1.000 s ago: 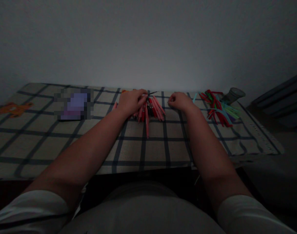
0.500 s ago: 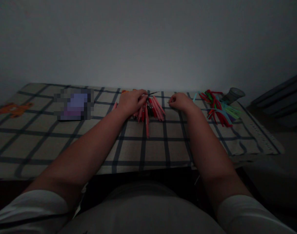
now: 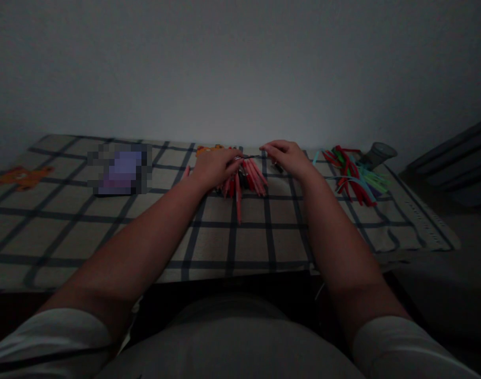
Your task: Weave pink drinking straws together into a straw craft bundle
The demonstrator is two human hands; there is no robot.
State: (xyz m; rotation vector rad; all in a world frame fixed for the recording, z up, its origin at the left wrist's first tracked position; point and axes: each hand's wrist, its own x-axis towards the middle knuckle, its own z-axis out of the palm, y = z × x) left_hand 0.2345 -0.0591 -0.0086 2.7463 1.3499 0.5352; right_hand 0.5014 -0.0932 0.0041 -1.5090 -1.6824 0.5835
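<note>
My left hand (image 3: 214, 169) is closed around a thin dark stick (image 3: 250, 157), pen-like and pointing right; its exact kind is too dim to tell. Beneath and beside that hand lies a pile of pink and red pen-like sticks (image 3: 256, 178), with a few dark ones among them. My right hand (image 3: 285, 156) is at the thin stick's tip, thumb and forefinger pinched together; whether they touch it I cannot tell. Under the right palm shows a small dark piece (image 3: 277, 167), either held by the curled fingers or lying on the cloth.
A checked cloth (image 3: 248, 242) covers the table against a wall. Red, green and blue fuzzy strips (image 3: 353, 176) lie at the right beside a grey cup (image 3: 378, 152) tipped over. A blurred-out purple object (image 3: 124, 171) and an orange bear-shaped figure (image 3: 22, 176) are at the left.
My right hand has moved left and slightly up, its fingertips now near the tip of the thin stick. The left hand has shifted slightly to the right, still holding the stick.
</note>
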